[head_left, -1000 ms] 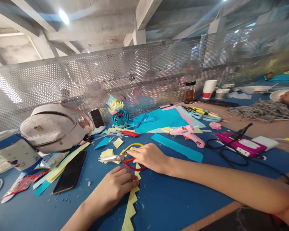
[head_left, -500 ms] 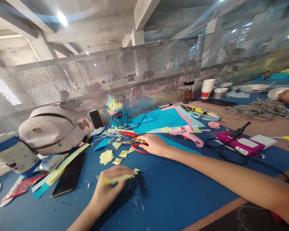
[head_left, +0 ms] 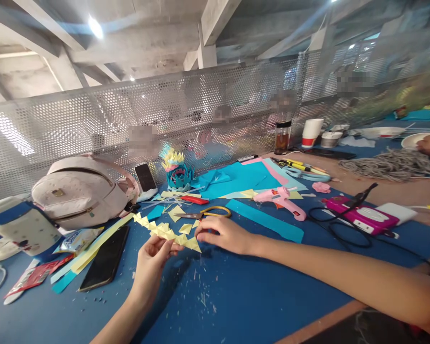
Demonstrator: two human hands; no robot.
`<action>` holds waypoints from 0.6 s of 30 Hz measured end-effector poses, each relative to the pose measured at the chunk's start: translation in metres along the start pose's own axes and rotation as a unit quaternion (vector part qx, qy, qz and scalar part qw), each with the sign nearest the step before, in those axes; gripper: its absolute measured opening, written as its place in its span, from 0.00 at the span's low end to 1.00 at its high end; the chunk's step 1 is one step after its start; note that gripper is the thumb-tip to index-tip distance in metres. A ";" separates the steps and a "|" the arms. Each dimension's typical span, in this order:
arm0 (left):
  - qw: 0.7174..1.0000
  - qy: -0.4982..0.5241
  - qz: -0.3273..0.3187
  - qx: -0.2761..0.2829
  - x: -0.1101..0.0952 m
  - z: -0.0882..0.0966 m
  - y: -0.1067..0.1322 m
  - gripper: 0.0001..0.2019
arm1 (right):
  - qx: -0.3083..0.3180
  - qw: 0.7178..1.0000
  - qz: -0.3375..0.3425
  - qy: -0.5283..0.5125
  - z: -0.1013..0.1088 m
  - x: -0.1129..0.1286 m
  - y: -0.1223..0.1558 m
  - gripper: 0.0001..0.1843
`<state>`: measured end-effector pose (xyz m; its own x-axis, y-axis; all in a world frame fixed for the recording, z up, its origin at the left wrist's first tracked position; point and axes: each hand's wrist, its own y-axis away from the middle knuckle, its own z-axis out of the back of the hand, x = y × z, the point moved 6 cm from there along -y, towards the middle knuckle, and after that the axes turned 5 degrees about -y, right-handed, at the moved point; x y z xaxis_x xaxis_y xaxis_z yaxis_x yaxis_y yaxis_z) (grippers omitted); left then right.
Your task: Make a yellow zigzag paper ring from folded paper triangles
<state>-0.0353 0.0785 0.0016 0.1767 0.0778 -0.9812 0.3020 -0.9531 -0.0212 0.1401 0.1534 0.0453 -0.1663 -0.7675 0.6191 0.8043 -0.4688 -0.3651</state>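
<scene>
left hand pinches yellow strip | right hand is free, bent near strip's end | scissors lie behind right hand on blue worktop

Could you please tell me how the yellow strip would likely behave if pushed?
The yellow strip is probably very light, since it looks like thin paper and the left hand pinches it. Being narrow, it would likely bend rather than resist. Its pointed teeth might crease easily, being small and exposed.
</scene>
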 end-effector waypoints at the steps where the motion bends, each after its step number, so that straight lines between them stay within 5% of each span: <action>1: 1.000 -0.004 0.004 0.001 0.001 -0.001 0.001 0.17 | 0.015 0.999 -0.015 -0.043 -0.008 0.002 0.002 0.14; 8: 0.999 -0.034 -0.013 0.006 0.005 -0.001 0.002 0.16 | 0.024 0.958 -0.108 -0.265 -0.031 -0.004 0.007 0.18; 18: 0.999 -0.047 -0.006 0.013 0.002 -0.007 0.004 0.15 | -0.038 0.964 -0.109 -0.241 -0.034 -0.014 0.009 0.20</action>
<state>-0.0273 0.0767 0.0006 0.0849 0.0628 -0.9944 0.2797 -0.9594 -0.0367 0.1305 0.1449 0.0101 -0.0273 -0.3636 0.9311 0.7335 -0.6401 -0.2285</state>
